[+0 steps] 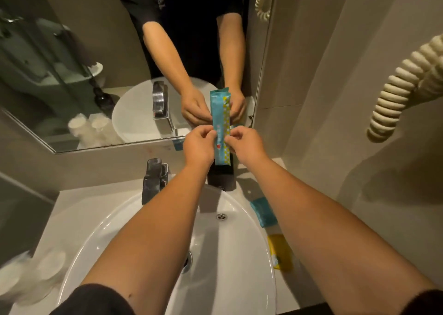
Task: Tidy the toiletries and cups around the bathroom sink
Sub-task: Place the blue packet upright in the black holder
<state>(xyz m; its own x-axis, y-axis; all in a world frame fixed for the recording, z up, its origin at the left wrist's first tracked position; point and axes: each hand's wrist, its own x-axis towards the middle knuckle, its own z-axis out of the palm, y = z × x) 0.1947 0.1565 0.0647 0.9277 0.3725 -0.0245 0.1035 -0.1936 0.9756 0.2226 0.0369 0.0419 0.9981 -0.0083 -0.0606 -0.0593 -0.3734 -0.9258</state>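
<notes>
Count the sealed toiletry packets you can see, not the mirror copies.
3. A long teal packet pinched upright between the left hand and right hand; a teal sachet and a yellow sachet on the counter right of the sink. The forearms may hide others.

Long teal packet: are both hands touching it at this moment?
Touching. The head view shows the left hand and the right hand each pinching an edge of the upright long teal packet with fingertips, no gap visible.

Teal packet (pixel 221 127) with yellow checks; white sink (pixel 239 254).
</notes>
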